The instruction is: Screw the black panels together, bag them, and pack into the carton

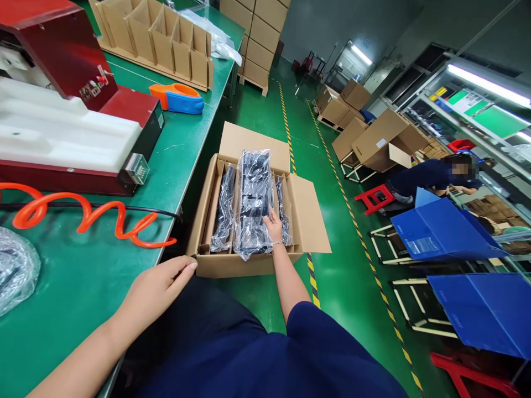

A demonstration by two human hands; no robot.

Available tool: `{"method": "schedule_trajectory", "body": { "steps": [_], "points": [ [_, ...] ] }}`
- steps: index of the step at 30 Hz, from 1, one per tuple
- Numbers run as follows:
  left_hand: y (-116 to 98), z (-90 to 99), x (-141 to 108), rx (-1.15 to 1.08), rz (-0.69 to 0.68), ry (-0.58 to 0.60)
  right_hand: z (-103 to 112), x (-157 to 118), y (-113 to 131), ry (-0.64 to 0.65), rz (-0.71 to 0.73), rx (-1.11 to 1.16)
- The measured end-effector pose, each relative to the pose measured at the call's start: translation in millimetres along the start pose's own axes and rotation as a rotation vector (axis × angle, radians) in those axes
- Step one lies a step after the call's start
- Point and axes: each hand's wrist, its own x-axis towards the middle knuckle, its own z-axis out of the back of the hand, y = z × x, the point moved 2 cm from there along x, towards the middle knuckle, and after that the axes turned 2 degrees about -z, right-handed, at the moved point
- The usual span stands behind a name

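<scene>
An open cardboard box [236, 266] stands beside the bench, with cardboard dividers inside. My right hand [272, 225] grips the right side of a black plastic part in a clear bag [254, 196], which is tilted over the middle of the box. Further bagged black parts, one on the left [224, 207] and one on the right [282, 210], stand in the slots either side. My left hand [164, 287] is at the bench edge, its fingers closed at the near left corner of the box; its fingertips are partly hidden.
On the green bench [178, 160] are a red machine with a white bed [66, 127], a coiled orange air hose [83, 215], an orange-and-blue tape ring [178, 98] and a divider insert [166, 41]. Across the aisle, a person [423, 177] bends near blue boxes [448, 226].
</scene>
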Motion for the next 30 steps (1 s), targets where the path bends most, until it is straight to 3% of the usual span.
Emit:
{"method": "schedule_trajectory", "body": {
  "steps": [9,15,22,30],
  "points": [
    [3.3,-2.1,-1.5,-0.020,-0.013,-0.005,-2.9,-3.4,13.4,-0.039,-0.059,-0.122],
    [-0.4,-1.7,-0.2,-0.012,-0.003,0.010,-31.1,9.1,52.8,0.081,-0.046,-0.717],
    [-2.1,-0.3,-0.5,-0.001,-0.002,0.033,-59.6,29.9,91.3,0.142,-0.090,-1.031],
    [-5.6,0.6,-0.2,0.005,0.022,0.074,-102.5,3.6,69.8,0.247,-0.105,-1.207]
  ]
}}
